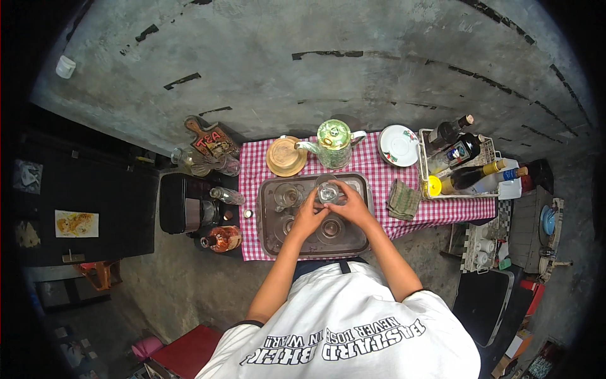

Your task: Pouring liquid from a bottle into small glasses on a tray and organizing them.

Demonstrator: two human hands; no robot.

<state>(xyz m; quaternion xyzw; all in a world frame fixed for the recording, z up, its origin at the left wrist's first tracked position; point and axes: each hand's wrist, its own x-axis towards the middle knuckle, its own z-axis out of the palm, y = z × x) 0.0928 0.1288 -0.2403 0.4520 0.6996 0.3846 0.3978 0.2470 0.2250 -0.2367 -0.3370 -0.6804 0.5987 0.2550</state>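
Note:
A clear glass cup [329, 192] is held between my two hands over the brown tray [361, 247]. The fingers of my left hand [309, 216] curl against its left side. From the right, my right hand [351, 205] closes around the cup. Another clear glass [288, 197] stands on the tray to the left of my hands. Nearer to me, one glass [331, 230] sits below my right hand. A further glass [285, 226] is partly hidden by my left hand.
Behind the tray stand a green patterned teapot [334, 145], a round wooden piece [286, 156] and white plates [399, 146]. A folded green cloth [404, 200] lies right of the tray, before a rack [424, 151] of bottles. Leftward are a black coffee maker [180, 202] and an amber bottle [225, 239].

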